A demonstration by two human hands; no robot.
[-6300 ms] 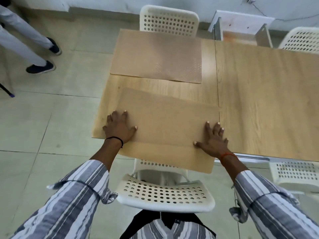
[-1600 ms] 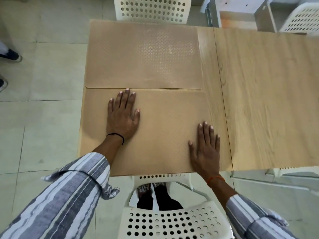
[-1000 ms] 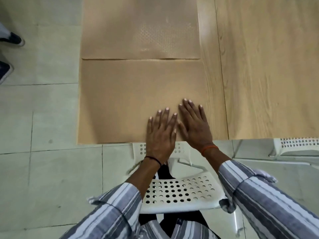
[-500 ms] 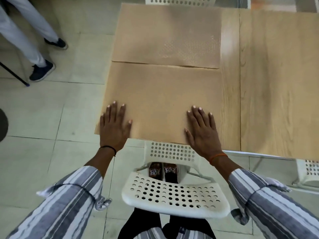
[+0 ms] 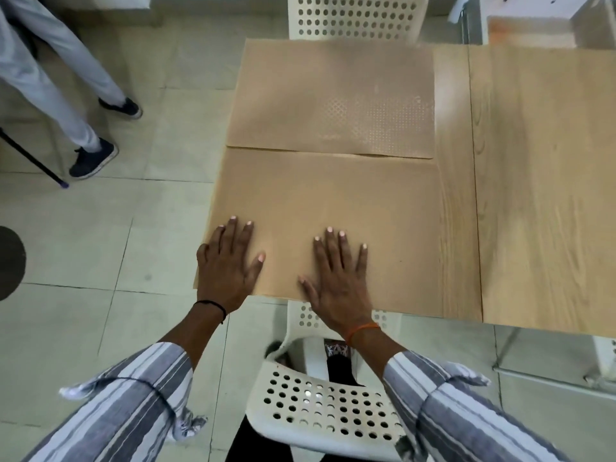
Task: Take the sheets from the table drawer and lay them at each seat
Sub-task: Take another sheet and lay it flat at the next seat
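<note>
Floor (image 5: 100, 255): pale tiles, fills the view from 6 through 9 to 11 o'clock.
Desk (image 5: 540, 195): light wood grain, spans centre to 3 o'clock; a seam line runs top to bottom through it.
Near sheet (image 5: 333, 201): tan, flat on the desk's left part at frame centre; its left edge runs along the desk's left edge, its near edge along the desk's near edge.
Far sheet (image 5: 333, 95): tan, dotted texture, at 12 o'clock, flat; its near edge meets the near sheet's far edge.
Near chair (image 5: 326, 411): white, perforated, at 6 o'clock, tucked toward the desk.
Far chair (image 5: 356, 18): white, perforated back, at 12 o'clock beyond the far sheet.
Bystander's legs (image 5: 56, 71): light trousers, dark shoes, at 10 o'clock on the floor.
Left hand (image 5: 226, 268): fingers straight and spread, palm down on the near sheet's left near corner.
Right hand (image 5: 340, 278): fingers straight and spread, palm down on the near sheet's near edge, just beside the left hand, not touching it.
Sleeves: striped grey and white.
</note>
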